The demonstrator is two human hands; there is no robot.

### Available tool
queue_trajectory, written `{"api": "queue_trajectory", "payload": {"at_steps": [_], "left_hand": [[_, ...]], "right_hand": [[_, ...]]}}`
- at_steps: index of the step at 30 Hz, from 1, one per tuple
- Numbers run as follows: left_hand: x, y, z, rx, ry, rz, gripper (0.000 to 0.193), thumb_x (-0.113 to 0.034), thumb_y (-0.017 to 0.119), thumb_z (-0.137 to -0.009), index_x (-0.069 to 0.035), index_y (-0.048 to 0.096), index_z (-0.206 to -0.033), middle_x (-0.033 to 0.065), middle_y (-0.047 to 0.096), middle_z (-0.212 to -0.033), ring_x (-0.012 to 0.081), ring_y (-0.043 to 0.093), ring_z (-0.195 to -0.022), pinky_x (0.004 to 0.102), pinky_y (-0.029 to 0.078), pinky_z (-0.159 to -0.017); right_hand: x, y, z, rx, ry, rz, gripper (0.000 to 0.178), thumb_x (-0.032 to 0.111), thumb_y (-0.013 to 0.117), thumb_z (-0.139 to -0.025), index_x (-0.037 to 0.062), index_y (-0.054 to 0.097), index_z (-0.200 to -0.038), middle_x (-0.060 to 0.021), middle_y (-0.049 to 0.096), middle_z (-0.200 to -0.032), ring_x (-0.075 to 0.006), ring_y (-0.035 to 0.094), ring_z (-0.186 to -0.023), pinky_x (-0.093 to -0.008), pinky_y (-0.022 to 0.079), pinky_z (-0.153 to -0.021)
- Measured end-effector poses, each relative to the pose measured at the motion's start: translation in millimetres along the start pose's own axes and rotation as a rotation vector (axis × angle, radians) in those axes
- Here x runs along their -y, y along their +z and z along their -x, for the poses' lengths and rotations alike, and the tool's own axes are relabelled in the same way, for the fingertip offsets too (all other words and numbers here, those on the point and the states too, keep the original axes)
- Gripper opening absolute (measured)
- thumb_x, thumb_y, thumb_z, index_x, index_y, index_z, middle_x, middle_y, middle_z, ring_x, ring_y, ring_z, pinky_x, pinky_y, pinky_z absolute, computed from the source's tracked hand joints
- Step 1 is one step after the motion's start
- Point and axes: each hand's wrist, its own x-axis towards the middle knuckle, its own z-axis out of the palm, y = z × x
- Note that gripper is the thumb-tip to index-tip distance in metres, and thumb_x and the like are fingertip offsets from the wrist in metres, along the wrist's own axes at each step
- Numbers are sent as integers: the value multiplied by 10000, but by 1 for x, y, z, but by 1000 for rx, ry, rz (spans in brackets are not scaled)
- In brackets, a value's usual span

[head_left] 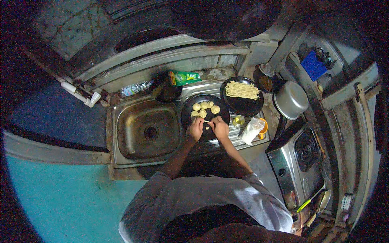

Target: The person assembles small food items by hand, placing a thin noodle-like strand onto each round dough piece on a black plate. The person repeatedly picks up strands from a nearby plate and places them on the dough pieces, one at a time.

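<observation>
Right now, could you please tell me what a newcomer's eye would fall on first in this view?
Probably the pale dough-like balls on the dark round plate near the centre, where the left hand and right hand pinch a thin pale strip. Next, perhaps, the turquoise surface at the lower left and the steel sink left of the plate.

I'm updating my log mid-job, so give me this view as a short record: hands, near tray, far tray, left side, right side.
Left hand: pinching one end of a pale strip
Right hand: at the strip's other end
Near tray: round, black, under the hands, bearing rounded pale pieces
Far tray: round, dark, bearing many thin pale strands
Left side: metal sink
Right side: white bag, orange cup, metal pot
</observation>
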Motion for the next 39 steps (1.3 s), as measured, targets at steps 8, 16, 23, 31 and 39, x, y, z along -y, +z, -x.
{"api": "queue_trajectory", "payload": {"at_steps": [8,16,23,31,39], "left_hand": [[11,7,2,-154,-38,91,108,-103,492,-850,-34,491,-932,165,534,-861,365,542,-787,407,442,-651],[3,-1,-2,-92,16,80,114,-89,494,-846,-24,483,-940,176,530,-884,368,541,-807,395,448,-661],[-2,-3,-3,-35,-6,81,140,-99,547,-813,-48,490,-930,147,544,-889,354,563,-778,395,461,-613],[16,6,2,51,-22,123,132,-119,556,-811,-54,503,-913,137,553,-849,339,570,-760,390,459,-596],[8,-2,1,172,-55,124,173,-115,551,-797,-88,510,-963,129,578,-853,334,583,-695,400,461,-578]], "right_hand": [[2,4,0,3,58,136,216,232,620,-767,45,540,-692,-116,531,-738,-304,572,-632,-384,464,-541],[1,1,0,-29,14,39,153,206,601,-786,89,633,-880,-89,560,-791,-280,581,-645,-371,474,-555],[2,-2,-2,28,25,37,190,141,586,-776,100,615,-959,-87,572,-860,-272,589,-735,-369,485,-625],[13,-16,-4,47,-4,-18,299,252,633,-739,124,594,-1007,-88,559,-934,-280,581,-813,-373,481,-666],[13,-18,-3,115,-47,-8,363,347,677,-694,199,612,-1018,-56,551,-907,-255,586,-780,-371,483,-639]]}}
